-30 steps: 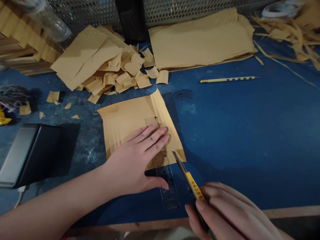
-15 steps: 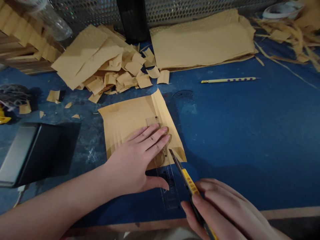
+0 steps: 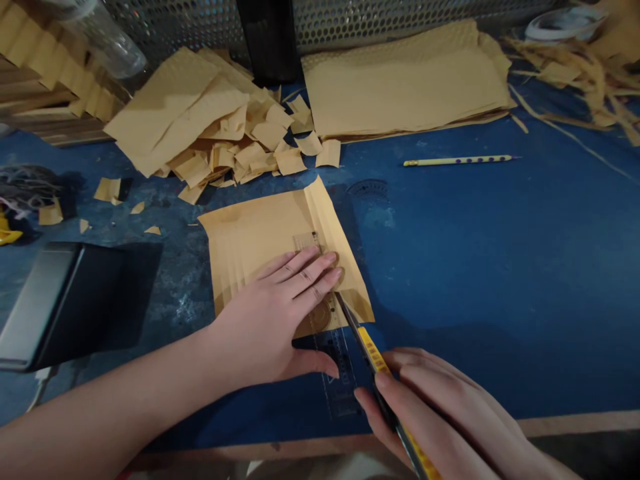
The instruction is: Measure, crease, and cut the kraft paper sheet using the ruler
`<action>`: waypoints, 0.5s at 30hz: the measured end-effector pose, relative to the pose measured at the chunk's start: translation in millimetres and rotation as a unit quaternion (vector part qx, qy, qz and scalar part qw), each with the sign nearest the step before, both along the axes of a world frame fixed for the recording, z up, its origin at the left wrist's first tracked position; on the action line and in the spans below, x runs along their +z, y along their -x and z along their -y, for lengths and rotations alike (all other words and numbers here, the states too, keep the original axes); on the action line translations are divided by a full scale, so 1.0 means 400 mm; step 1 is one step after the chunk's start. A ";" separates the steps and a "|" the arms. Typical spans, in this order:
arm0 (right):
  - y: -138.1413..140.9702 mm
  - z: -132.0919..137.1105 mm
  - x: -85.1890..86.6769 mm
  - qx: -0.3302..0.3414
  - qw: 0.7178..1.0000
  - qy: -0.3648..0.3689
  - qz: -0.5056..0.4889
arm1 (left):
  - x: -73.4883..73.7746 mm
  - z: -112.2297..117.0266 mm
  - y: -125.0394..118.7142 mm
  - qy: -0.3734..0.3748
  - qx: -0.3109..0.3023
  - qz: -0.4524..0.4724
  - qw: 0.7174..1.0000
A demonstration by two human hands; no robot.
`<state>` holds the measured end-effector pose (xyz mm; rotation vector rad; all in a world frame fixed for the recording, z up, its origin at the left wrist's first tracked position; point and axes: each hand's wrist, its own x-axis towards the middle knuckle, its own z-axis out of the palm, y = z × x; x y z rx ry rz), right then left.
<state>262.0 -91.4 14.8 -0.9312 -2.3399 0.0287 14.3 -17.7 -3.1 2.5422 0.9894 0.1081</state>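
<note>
My left hand [image 3: 273,320] lies flat, fingers together and stretched out, pressing a clear ruler [image 3: 336,373] onto a tan paper sheet [image 3: 255,233] on the blue table [image 3: 475,267]. My right hand [image 3: 445,417] grips a yellow utility knife [image 3: 373,357]. Its blade tip touches the sheet's near right corner, right beside the ruler's edge and my left fingertips. A folded strip runs along the sheet's right side.
A heap of tan paper scraps [image 3: 215,127] and a stack of tan sheets [image 3: 405,80] lie at the back. A pencil [image 3: 457,160] rests to the right, a dark flat device [image 3: 65,303] to the left. Paper strips [image 3: 575,67] pile at far right.
My right hand has slid the knife up and to the left, bringing the blade tip from just off the sheet's corner onto it beside the ruler. My left hand has stayed put.
</note>
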 end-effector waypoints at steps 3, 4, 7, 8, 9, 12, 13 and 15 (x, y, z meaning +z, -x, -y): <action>0.003 0.000 -0.007 -0.004 1.000 -0.008 -0.009 | 0.001 -0.001 0.000 0.006 0.002 0.006 1.000; 0.004 0.000 -0.009 -0.005 1.000 -0.010 -0.013 | 0.000 -0.001 0.001 0.008 0.002 0.008 1.000; 0.009 -0.001 -0.015 -0.012 0.999 -0.014 -0.029 | -0.001 -0.001 0.001 0.009 0.001 0.010 1.000; 0.010 -0.001 -0.018 -0.012 0.999 -0.015 -0.031 | -0.002 0.000 0.001 0.008 0.001 0.011 1.000; 0.010 -0.001 -0.019 -0.012 0.999 -0.016 -0.034 | -0.002 0.000 0.001 0.005 0.001 0.011 1.000; 0.011 0.000 -0.022 -0.010 0.999 -0.012 -0.030 | -0.002 0.001 0.001 -0.004 0.001 0.007 1.000; 0.011 0.002 -0.022 -0.010 0.999 -0.009 -0.029 | -0.002 0.001 0.001 -0.005 0.001 0.007 1.000; 0.013 0.005 -0.022 -0.018 0.999 -0.012 -0.037 | -0.002 0.002 0.000 -0.002 0.002 0.006 1.000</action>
